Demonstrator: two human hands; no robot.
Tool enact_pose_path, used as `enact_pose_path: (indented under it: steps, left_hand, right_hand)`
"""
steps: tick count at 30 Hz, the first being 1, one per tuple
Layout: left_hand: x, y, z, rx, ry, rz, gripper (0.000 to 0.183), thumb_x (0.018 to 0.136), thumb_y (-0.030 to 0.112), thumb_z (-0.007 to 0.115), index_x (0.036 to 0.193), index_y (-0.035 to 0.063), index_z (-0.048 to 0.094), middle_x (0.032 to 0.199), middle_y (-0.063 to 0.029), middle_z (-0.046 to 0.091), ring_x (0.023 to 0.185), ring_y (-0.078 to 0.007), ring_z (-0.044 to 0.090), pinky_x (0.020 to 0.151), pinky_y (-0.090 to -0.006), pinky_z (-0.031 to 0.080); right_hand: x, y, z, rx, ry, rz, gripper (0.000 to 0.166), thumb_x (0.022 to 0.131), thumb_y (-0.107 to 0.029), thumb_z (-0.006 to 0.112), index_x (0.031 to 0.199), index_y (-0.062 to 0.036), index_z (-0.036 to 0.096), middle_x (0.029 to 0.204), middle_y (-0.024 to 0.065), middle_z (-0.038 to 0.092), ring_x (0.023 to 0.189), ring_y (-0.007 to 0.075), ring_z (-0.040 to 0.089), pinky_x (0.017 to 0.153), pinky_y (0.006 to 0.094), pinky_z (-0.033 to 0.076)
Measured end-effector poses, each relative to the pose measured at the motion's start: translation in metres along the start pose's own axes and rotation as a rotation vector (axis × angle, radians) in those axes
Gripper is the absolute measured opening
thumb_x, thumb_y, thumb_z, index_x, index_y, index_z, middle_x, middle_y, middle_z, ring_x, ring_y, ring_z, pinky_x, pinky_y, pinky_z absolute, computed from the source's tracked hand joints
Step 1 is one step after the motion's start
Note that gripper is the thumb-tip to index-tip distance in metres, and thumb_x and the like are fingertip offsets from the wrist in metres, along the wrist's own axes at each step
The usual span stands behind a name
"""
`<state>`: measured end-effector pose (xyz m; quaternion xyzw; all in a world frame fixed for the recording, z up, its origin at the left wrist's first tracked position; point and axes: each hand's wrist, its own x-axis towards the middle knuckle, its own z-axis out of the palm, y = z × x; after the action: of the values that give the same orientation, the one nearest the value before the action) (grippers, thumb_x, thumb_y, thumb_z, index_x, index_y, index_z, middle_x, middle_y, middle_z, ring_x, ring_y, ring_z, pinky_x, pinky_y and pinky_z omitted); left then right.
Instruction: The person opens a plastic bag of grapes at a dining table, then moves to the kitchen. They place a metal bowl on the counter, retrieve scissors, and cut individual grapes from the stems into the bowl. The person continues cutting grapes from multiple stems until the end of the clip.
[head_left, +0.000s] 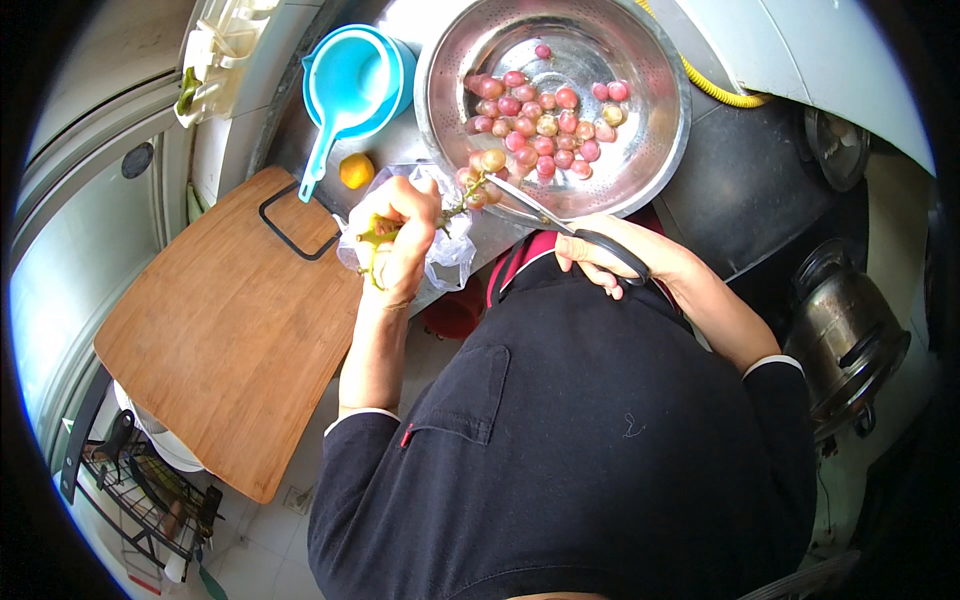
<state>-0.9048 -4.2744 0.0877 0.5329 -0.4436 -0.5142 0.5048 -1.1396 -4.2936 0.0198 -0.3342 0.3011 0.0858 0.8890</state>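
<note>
My left hand (397, 232) is closed round the green stem of a small grape bunch (480, 176), whose fruit hangs over the near left rim of a perforated metal basin (667, 161). Scissors with black handles (525, 201) are in my right hand (615, 251); their blades point up and left, with the tips at the bunch. Whether the blades touch a stem is unclear. Many loose red and pale grapes (546, 124) lie in the basin. A crumpled clear plastic bag (452, 262) lies beneath and beside my left hand.
A blue plastic ladle (324, 154) rests across a blue container (406, 79) at the upper left. Near them sit a yellow-orange fruit (356, 171) and a wooden cutting board (240, 322) with a black-edged handle opening. A yellow hose (712, 88) curves behind the basin; a metal pot (847, 337) stands right.
</note>
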Motion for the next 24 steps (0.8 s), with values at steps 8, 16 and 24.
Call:
enact_pose_path:
  steps: [8,16,24]
  left_hand:
    - [-0.026,-0.053,-0.034,0.315,0.134,-0.362,0.022,0.091,0.01,0.044,0.109,0.0062,0.056,0.073,0.0035,0.045,0.06,-0.0033,0.035,0.055,-0.0171,0.03]
    - [-0.033,-0.06,-0.045,0.257,-0.339,-0.697,0.04,0.083,0.005,0.037,0.122,0.01,0.047,0.108,-0.0085,0.056,0.071,-0.0115,0.053,0.063,-0.0229,0.043]
    - [-0.03,-0.062,-0.033,-0.266,-0.386,-0.787,0.061,0.068,0.006,0.044,0.128,0.0003,0.043,0.118,-0.0071,0.054,0.071,-0.0095,0.048,0.063,-0.0202,0.038]
  right_hand:
    - [-0.006,0.02,-0.01,0.151,0.129,-0.087,0.049,0.09,-0.049,0.037,0.083,-0.0033,0.051,0.043,-0.0011,0.04,0.034,0.0067,0.039,0.035,0.0201,0.037]
    - [-0.009,0.022,-0.009,0.055,0.143,-0.072,0.049,0.091,-0.049,0.035,0.083,-0.0038,0.05,0.043,-0.0006,0.041,0.033,0.0075,0.039,0.035,0.0202,0.036]
    - [-0.011,0.019,-0.002,0.05,0.162,-0.04,0.048,0.091,-0.047,0.039,0.081,-0.0016,0.049,0.043,-0.0008,0.039,0.034,0.0063,0.037,0.035,0.0198,0.036]
